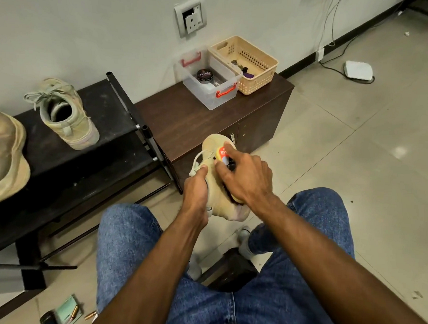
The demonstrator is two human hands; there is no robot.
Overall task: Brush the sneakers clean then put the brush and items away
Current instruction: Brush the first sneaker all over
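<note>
right hand (246, 181) fingers curled round brush (225, 158), laid on the sneaker's upper | left hand (196, 190) grips sneaker (216, 184) from its left side | sneaker's long axis points away, toe toward desk (185, 115) | second sneaker (66, 114) on shoe rack (89, 155), well left | clear box (209, 84) on desk ahead

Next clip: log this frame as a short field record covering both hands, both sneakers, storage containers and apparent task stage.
left hand: grips the held sneaker at its lace side
right hand: holds the brush against the held sneaker
second sneaker: stands on the black shoe rack, untouched
clear box: on the brown cabinet, lid off, a black tin inside
beige basket: beside the clear box, small items inside, too small to identify
stage: brushing underway; nothing put away yet
</note>
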